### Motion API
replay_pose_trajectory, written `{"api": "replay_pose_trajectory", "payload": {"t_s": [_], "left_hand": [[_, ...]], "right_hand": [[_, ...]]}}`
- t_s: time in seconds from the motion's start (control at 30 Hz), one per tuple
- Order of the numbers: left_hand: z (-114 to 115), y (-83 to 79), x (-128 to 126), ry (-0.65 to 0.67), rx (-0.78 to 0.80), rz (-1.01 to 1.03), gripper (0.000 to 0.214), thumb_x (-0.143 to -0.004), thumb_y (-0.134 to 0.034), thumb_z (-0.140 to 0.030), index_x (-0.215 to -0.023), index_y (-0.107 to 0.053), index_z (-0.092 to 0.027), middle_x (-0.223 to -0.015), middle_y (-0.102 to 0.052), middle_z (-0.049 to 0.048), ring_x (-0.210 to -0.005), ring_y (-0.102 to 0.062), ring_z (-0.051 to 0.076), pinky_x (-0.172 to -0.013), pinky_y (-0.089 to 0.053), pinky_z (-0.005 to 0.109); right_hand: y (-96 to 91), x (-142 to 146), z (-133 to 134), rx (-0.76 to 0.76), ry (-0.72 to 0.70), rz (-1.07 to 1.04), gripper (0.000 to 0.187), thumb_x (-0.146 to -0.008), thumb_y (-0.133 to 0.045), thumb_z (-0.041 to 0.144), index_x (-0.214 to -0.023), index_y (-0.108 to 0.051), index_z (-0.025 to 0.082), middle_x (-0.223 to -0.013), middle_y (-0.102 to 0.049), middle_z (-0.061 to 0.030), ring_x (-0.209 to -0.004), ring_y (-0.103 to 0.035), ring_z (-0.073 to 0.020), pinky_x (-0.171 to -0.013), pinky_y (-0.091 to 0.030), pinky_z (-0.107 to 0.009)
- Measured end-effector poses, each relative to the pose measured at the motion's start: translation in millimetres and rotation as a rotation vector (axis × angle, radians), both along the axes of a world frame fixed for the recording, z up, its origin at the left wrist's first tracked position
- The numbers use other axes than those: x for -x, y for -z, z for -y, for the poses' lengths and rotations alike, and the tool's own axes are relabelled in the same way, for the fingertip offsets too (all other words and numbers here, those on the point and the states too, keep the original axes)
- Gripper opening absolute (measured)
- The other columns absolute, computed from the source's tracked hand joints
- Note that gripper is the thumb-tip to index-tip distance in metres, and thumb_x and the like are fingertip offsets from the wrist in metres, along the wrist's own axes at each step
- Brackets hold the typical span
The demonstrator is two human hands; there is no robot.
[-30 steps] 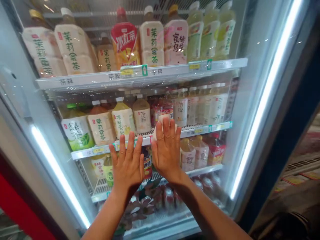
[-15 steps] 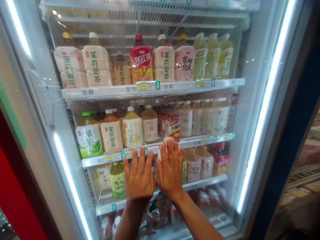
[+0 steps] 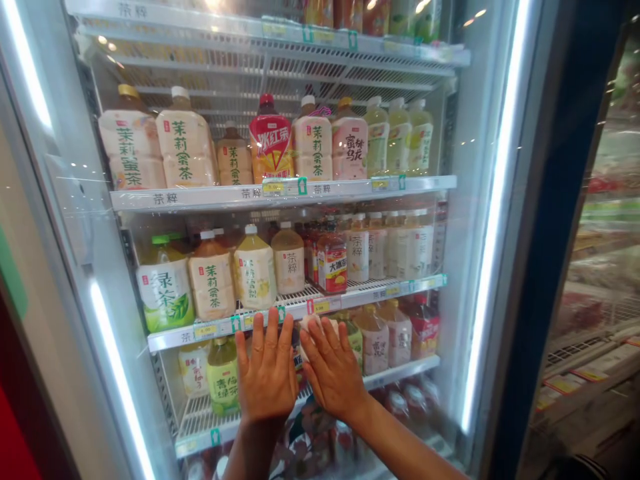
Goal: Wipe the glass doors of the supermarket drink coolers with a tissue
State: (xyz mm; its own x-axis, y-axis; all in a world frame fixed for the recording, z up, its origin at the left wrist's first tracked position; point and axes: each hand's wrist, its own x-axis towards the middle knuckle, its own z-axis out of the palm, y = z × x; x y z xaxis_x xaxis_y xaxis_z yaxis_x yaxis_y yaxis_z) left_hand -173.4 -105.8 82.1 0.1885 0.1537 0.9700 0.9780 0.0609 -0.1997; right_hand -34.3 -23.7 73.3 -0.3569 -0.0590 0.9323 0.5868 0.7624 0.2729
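In the head view, two bare hands are up in front of a tall glass door (image 3: 265, 215), with rows of drinks on shelves behind it. The left hand (image 3: 267, 377) is spread out flat, fingers pointing up, and its grip is loose with nothing held in it. The right hand (image 3: 334, 373) leans in beside it, and it is flat too, not curled up. A white wad (image 3: 305, 324) sits under its fingers, between the hand and the glass, just below the edge of the middle shelf (image 3: 354, 300). Only bits of it peek out — I can't tell if it is cloth or paper. It looks light and soft, so it should squash easily and not break, though thin paper might tear. The glass looks hard and smooth, so the wad would likely slide on it. The best place to hold it seems to be its middle — under all the fingers, pressed flat. Behind the glass, a red-labelled bottle (image 3: 333, 265) stands just above the right hand.
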Motion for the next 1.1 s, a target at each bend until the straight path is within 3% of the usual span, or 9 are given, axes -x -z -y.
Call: {"api": "replay_pose_trajectory", "payload": {"t_s": [0.2, 0.4, 0.53, 0.6, 0.77, 0.83, 0.97, 1.03, 1.1], "left_hand": [[1, -0.3, 1, 0.025, -0.004, -0.008, 0.061, -0.097, -0.045, -0.021, -0.157, -0.036, -0.016, -0.167, -0.027, 0.0065, -0.159, -0.017, 0.025, -0.132, -0.007, 0.050], [-1, 2.8, 2, 0.060, -0.002, 0.005, 0.063, -0.097, -0.046, -0.020, -0.158, -0.034, -0.016, -0.167, -0.027, 0.0066, -0.159, -0.018, 0.024, -0.132, -0.006, 0.051], [5, -3.6, 0, 0.034, 0.020, 0.018, 0.068, -0.096, -0.049, -0.017, -0.160, -0.028, -0.016, -0.170, -0.019, 0.0064, -0.160, -0.010, 0.025, -0.132, -0.002, 0.050], [11, -12.7, 2, 0.001, 0.046, 0.035, 0.072, -0.096, -0.050, -0.016, -0.162, -0.021, -0.016, -0.171, -0.012, 0.0064, -0.161, -0.006, 0.025, -0.132, -0.002, 0.049], [30, -42.7, 21, -0.058, 0.077, 0.002, 0.070, -0.100, -0.049, -0.022, -0.162, -0.019, -0.015, -0.171, -0.014, 0.0080, -0.161, -0.008, 0.022, -0.133, 0.000, 0.049], [36, -57.3, 34, -0.063, 0.063, -0.014, 0.070, -0.100, -0.049, -0.024, -0.162, -0.020, -0.015, -0.170, -0.018, 0.0081, -0.161, -0.007, 0.022, -0.132, 0.002, 0.050], [43, -95.2, 56, -0.082, 0.037, -0.076, 0.073, -0.099, -0.052, -0.025, -0.163, -0.019, -0.018, -0.171, -0.016, 0.0078, -0.161, -0.003, 0.023, -0.132, 0.005, 0.051], [45, -114.5, 62, -0.090, 0.035, -0.107, 0.074, -0.099, -0.052, -0.025, -0.163, -0.017, -0.018, -0.171, -0.015, 0.0079, -0.161, -0.002, 0.023, -0.132, 0.006, 0.050], [45, -130.3, 65, -0.090, 0.024, -0.131, 0.074, -0.100, -0.050, -0.025, -0.164, -0.013, -0.017, -0.171, -0.015, 0.0077, -0.161, -0.001, 0.021, -0.132, 0.007, 0.048]], "right_hand": [[-45.8, -10, -14, 0.156, 0.076, -0.347, 0.071, -0.103, -0.032, 0.019, -0.166, 0.001, 0.021, -0.174, -0.001, -0.0067, -0.161, -0.002, -0.0277, -0.128, -0.013, -0.064], [-33.9, -8, -8, -0.088, -0.024, 0.127, 0.071, -0.102, -0.040, 0.027, -0.166, -0.010, 0.020, -0.172, -0.018, -0.0035, -0.161, -0.009, -0.0228, -0.131, -0.016, -0.051], [-65.6, -9, -14, 0.065, 0.037, -0.187, 0.072, -0.104, -0.035, 0.022, -0.165, 0.002, 0.021, -0.173, -0.002, -0.0049, -0.161, -0.003, -0.0269, -0.129, -0.015, -0.061], [-73.5, -2, -10, 0.088, 0.048, -0.227, 0.073, -0.104, -0.035, 0.022, -0.165, 0.005, 0.021, -0.173, 0.001, -0.0049, -0.161, -0.002, -0.0284, -0.129, -0.016, -0.063], [-72.0, 13, 5, -0.183, -0.046, 0.246, 0.068, -0.105, -0.034, 0.029, -0.166, -0.007, 0.017, -0.171, -0.021, -0.0028, -0.161, -0.007, -0.0221, -0.133, -0.016, -0.049], [-95.4, 12, 1, -0.185, -0.046, 0.268, 0.069, -0.106, -0.033, 0.031, -0.166, 0.000, 0.018, -0.171, -0.020, -0.0022, -0.161, -0.006, -0.0212, -0.133, -0.015, -0.049], [-162.1, 12, -8, -0.065, 0.011, -0.031, 0.076, -0.107, -0.031, 0.027, -0.161, 0.022, 0.025, -0.173, 0.001, -0.0028, -0.160, 0.001, -0.0255, -0.131, -0.014, -0.060], [-175.1, 16, -5, -0.067, 0.006, -0.019, 0.076, -0.107, -0.031, 0.027, -0.160, 0.024, 0.025, -0.173, 0.004, -0.0031, -0.160, 0.003, -0.0260, -0.130, -0.012, -0.062], [-173.6, 19, -1, -0.129, -0.026, 0.158, 0.075, -0.107, -0.031, 0.031, -0.161, 0.021, 0.021, -0.173, -0.001, -0.0045, -0.160, 0.003, -0.0249, -0.131, -0.012, -0.059]]}}
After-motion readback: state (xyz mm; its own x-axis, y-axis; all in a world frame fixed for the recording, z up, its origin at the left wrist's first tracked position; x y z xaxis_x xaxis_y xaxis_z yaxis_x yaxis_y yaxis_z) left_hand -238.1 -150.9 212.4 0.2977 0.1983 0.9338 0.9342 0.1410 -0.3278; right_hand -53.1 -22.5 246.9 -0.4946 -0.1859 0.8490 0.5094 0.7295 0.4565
